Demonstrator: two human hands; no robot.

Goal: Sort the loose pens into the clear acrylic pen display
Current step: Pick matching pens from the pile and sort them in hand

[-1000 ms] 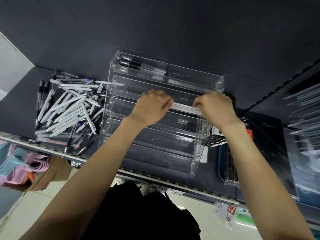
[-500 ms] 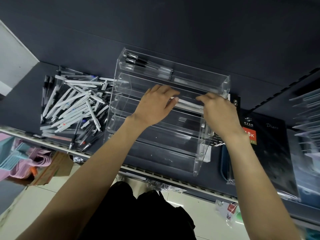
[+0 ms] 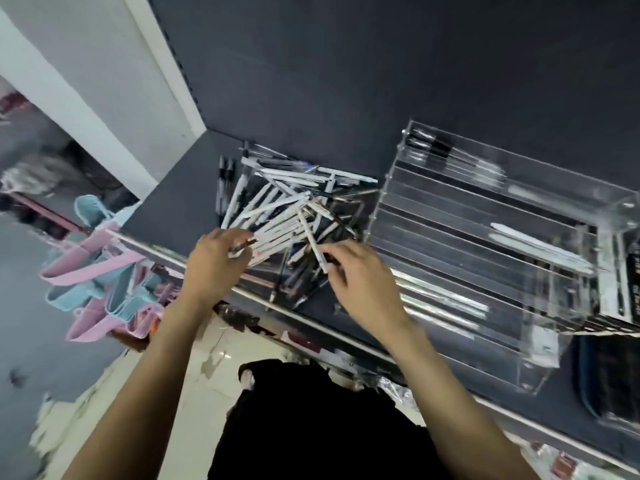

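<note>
Both hands left the display; right hand (image 3: 360, 285) pinches a white pen (image 3: 313, 244) pointing away, left hand (image 3: 213, 261) grips another.

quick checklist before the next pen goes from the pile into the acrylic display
1. Right hand pinches one white pen: ok.
2. Left hand has a secure hold on a dark pen at the pen pile: cannot tell, blurred.
3. Held white pen is clear of the pile: not ok, its far end lies among the others.
4. Clear acrylic pen display has open tiers: ok.
5. Which tier matches this pen: cannot tell.
</note>
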